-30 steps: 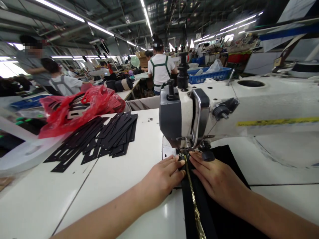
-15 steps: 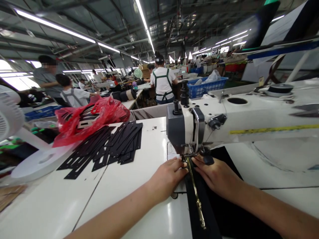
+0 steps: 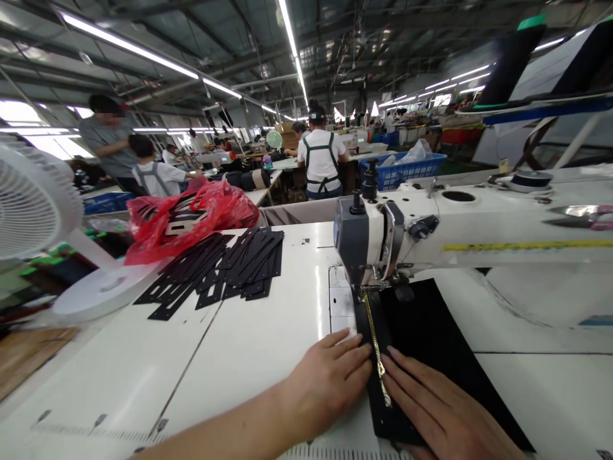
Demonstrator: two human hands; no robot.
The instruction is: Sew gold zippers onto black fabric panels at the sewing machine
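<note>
Pressing black fabric [image 3: 431, 322] flat, unpinched, at 6 o'clock of sewing machine [image 3: 502, 223], with left hand [image 3: 330, 377] at 8 o'clock of zipper [image 3: 372, 326], right hand [image 3: 438, 409] at 4; probably feeling light, limp, best steadying edgewise.

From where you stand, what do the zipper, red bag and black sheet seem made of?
Zipper: probably metal, shiny gold, with bright glints. Red bag: likely thin plastic, glossy, crinkled and translucent. Black sheet: perhaps fabric, matte; no weave shows.

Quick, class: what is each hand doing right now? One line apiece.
Left hand: open, fingertips on the black strip, left of the gold zipper.
Right hand: open, fingers on the strip, right of the zipper.
</note>
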